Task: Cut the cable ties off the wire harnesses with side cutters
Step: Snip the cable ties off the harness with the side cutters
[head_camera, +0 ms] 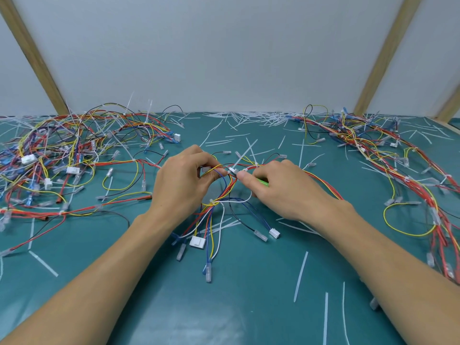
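A wire harness [216, 212] of red, yellow, blue and white wires lies at the middle of the green mat, its connectors fanned toward me. My left hand [184, 180] pinches the bundle near a white cable tie [234, 170] whose long tail sticks up and away. My right hand [281, 188] grips the side cutters [262, 182], of which only a green handle shows under the fingers. Its thumb and fingertips sit right at the tie. The cutter jaws are hidden by the hands.
A big pile of harnesses [62, 155] covers the left of the green mat [236, 307]. Another harness pile [388, 155] runs down the right side. Cut white tie strips [301, 275] lie scattered all over, thickest along the back wall [224, 51].
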Motion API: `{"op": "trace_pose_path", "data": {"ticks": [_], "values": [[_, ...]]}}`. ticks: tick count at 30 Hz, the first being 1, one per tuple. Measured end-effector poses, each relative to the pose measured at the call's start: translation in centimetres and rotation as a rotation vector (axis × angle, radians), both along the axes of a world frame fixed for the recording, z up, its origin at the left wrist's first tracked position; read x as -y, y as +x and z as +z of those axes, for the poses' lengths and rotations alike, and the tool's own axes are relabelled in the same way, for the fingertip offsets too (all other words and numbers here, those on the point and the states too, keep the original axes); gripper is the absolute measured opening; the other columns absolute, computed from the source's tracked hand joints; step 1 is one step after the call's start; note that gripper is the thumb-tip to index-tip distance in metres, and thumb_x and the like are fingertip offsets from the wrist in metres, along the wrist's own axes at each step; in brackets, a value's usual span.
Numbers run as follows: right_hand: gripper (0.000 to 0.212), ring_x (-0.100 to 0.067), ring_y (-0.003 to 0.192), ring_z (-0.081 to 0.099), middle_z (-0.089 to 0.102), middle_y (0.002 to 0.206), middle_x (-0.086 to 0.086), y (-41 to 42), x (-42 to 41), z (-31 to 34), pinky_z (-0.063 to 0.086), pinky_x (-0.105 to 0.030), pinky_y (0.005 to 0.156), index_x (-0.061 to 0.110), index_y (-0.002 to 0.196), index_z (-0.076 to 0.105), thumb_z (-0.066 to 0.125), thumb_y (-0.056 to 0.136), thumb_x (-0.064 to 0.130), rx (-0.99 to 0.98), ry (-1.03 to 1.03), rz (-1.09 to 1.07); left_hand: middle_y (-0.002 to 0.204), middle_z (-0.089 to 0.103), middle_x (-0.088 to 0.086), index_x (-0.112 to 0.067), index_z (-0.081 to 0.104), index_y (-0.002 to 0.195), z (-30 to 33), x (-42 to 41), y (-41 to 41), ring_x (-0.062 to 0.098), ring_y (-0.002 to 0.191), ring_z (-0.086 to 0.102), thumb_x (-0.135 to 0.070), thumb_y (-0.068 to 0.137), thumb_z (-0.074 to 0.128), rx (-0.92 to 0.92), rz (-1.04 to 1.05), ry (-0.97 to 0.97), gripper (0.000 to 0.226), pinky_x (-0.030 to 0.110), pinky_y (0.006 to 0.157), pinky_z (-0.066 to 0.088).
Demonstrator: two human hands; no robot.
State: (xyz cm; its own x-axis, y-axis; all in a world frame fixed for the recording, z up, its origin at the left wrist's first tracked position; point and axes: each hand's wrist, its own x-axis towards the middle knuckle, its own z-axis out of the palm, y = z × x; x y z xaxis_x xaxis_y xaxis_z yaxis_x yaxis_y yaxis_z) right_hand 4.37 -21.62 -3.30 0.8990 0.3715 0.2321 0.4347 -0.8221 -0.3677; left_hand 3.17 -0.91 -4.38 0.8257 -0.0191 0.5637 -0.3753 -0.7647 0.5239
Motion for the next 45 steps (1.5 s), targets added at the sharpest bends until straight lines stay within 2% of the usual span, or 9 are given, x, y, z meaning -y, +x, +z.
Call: {"op": "trace_pose_path", "data": {"ticks": [2,8,12,20,28,32,39,45], "values": [[0.072,-0.018,0.056,0.044,0.043,0.053,-0.006,0.06,0.08,-0.03,0.039,-0.038,0.056,0.006,0.065,0.049,0.038,0.099,0.068,0.002,0.004,0.002,0.078,0.055,-0.007,-0.024,0.077,0.084,0.01,-0.01,-0.01,0.019,0.072,0.05,-0.035,0.085,0.077,-0.001,-0.014,0.001,0.011,0.044,0.065,0.045],[0.074,-0.025,0.06,0.045,0.047,0.059,-0.015,0.14,0.3,0.02,0.047,-0.043,0.062,0.003,0.068,0.051,0.038,0.099,0.069,-0.011,0.012,0.007,0.076,0.054,-0.009,-0.025,0.076,0.083,-0.04,0.0,-0.09,0.019,0.071,0.05,-0.035,0.085,0.078,0.002,-0.031,0.007,0.01,0.043,0.065,0.045],[0.073,-0.025,0.058,0.04,0.038,0.056,-0.011,0.13,0.25,0.09,0.045,-0.044,0.06,0.004,0.065,0.046,0.039,0.099,0.068,-0.008,0.011,0.007,0.077,0.054,-0.009,-0.025,0.077,0.083,-0.01,-0.02,-0.09,0.019,0.071,0.05,-0.034,0.085,0.078,0.003,-0.037,0.006,0.009,0.044,0.065,0.046],[0.072,-0.024,0.056,0.036,0.033,0.055,-0.008,0.08,0.18,0.23,0.04,-0.041,0.056,0.006,0.061,0.04,0.04,0.099,0.068,-0.013,0.005,0.005,0.079,0.057,-0.008,-0.024,0.077,0.084,0.03,-0.01,-0.15,0.019,0.072,0.051,-0.034,0.085,0.078,0.008,-0.035,0.005,0.01,0.043,0.065,0.045],[0.074,-0.019,0.058,0.044,0.044,0.055,-0.01,0.11,0.28,0.14,0.045,-0.04,0.06,0.004,0.065,0.052,0.04,0.098,0.069,-0.017,-0.001,-0.008,0.075,0.053,-0.012,-0.026,0.077,0.083,-0.02,-0.01,-0.15,0.016,0.071,0.049,-0.034,0.084,0.078,0.006,-0.031,0.007,0.009,0.04,0.063,0.043],[0.074,-0.022,0.059,0.043,0.046,0.059,-0.014,0.22,0.28,0.13,0.048,-0.041,0.063,0.003,0.067,0.053,0.04,0.098,0.069,-0.023,0.003,-0.012,0.076,0.055,-0.011,-0.027,0.076,0.082,-0.04,-0.01,-0.11,0.015,0.07,0.049,-0.034,0.084,0.078,0.005,-0.041,0.011,0.008,0.038,0.062,0.042],[0.073,-0.022,0.057,0.041,0.04,0.055,-0.009,0.13,0.24,0.2,0.047,-0.043,0.062,0.004,0.064,0.048,0.041,0.098,0.068,-0.027,-0.001,-0.012,0.076,0.055,-0.01,-0.026,0.076,0.082,-0.02,0.0,-0.15,0.015,0.07,0.05,-0.035,0.084,0.078,0.007,-0.039,0.014,0.009,0.037,0.061,0.041],[0.073,-0.023,0.059,0.045,0.047,0.058,-0.013,0.17,0.26,0.18,0.049,-0.042,0.064,0.004,0.066,0.055,0.041,0.098,0.069,-0.029,-0.001,-0.012,0.078,0.057,-0.009,-0.026,0.077,0.082,-0.01,-0.03,-0.2,0.017,0.07,0.051,-0.034,0.084,0.078,0.007,-0.042,0.014,0.009,0.04,0.062,0.043]]}}
